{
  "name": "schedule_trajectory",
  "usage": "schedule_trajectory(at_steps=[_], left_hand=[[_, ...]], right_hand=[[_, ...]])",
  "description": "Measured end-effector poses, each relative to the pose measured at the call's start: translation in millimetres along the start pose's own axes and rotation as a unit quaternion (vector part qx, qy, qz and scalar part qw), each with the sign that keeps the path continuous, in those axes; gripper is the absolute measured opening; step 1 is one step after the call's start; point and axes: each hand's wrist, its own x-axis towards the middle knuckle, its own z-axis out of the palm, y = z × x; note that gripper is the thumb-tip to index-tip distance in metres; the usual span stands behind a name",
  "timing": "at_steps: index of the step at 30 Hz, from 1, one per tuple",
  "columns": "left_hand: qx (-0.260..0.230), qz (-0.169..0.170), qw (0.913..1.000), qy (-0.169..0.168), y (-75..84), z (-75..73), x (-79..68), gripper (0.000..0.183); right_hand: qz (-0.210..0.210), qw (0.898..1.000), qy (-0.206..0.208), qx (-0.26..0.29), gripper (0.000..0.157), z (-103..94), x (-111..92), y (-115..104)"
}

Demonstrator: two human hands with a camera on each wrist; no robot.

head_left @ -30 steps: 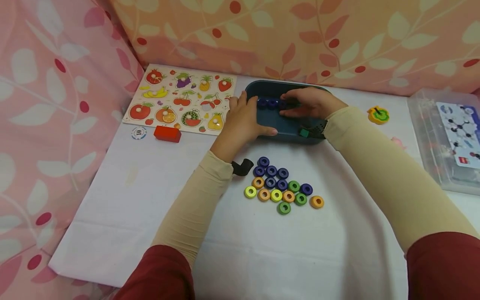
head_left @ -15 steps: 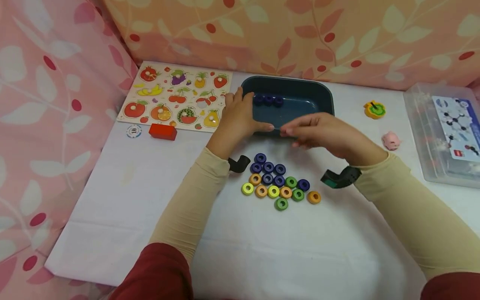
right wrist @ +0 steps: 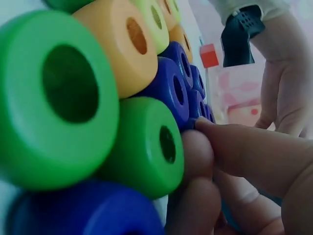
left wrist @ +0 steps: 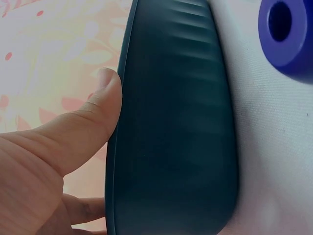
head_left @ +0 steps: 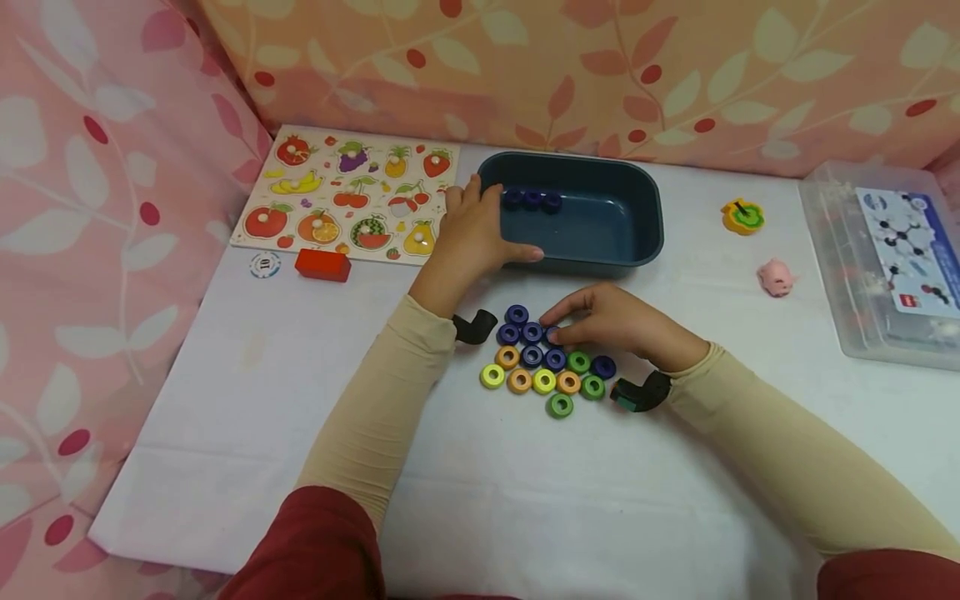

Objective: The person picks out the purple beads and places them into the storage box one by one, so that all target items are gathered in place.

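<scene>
My left hand (head_left: 474, 237) rests at the left front corner of a dark blue plastic bin (head_left: 600, 227). Its thumb lies along the rim in the left wrist view, fingers spread and fairly straight. Inside the bin, several purple rings (head_left: 532, 200) sit in a row by the left end. On the white cloth in front, my right hand (head_left: 626, 323) pinches a purple ring (head_left: 552, 334) between thumb and forefinger; the fingers partly cover it. Around it lie more purple rings (head_left: 532, 357), green rings (head_left: 560, 406), yellow rings (head_left: 543, 382) and orange rings (head_left: 520, 382), grouped flat.
A fruit peg puzzle (head_left: 352, 196) lies back left, with a red block (head_left: 322, 265) and a round chip (head_left: 265, 265) before it. To the right are a yellow-green toy (head_left: 743, 217), a pink pig toy (head_left: 777, 277) and a clear case (head_left: 900, 258).
My right hand has come out of the bin and moved down toward me to the rings, where it takes hold of a purple one. The left hand stays at the bin's corner.
</scene>
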Motion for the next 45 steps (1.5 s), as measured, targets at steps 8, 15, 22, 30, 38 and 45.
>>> schedule_trajectory(at_steps=[8, 15, 22, 30, 38, 45], left_hand=[[0.002, -0.001, 1.0, 0.003, 0.2, -1.2, 0.2, 0.116], [-0.003, -0.001, 1.0, 0.006, -2.1, -1.4, -0.7, 0.114], [-0.01, 0.001, 0.9999, 0.006, -3.5, 1.0, -1.6, 0.114], [-0.009, -0.002, 1.0, 0.003, -4.5, 0.4, -1.2, 0.115], [-0.011, 0.003, 0.9999, -0.007, -3.3, 2.9, -1.2, 0.116], [-0.006, 0.006, 1.0, -0.003, -1.0, 0.7, -0.4, 0.116]], right_hand=[[0.046, 0.993, -0.053, 0.09, 0.037, -4.7, 4, -1], [0.044, 0.993, -0.054, 0.092, 0.036, -4.4, 6, -3], [0.026, 0.998, 0.002, 0.054, 0.036, -22.8, -11, -28], [-0.008, 0.979, 0.108, 0.17, 0.048, -90.1, 5, -63], [0.079, 0.935, 0.065, 0.339, 0.038, -118.2, 54, -50], [0.104, 0.907, 0.034, 0.407, 0.028, -120.9, 71, -40]])
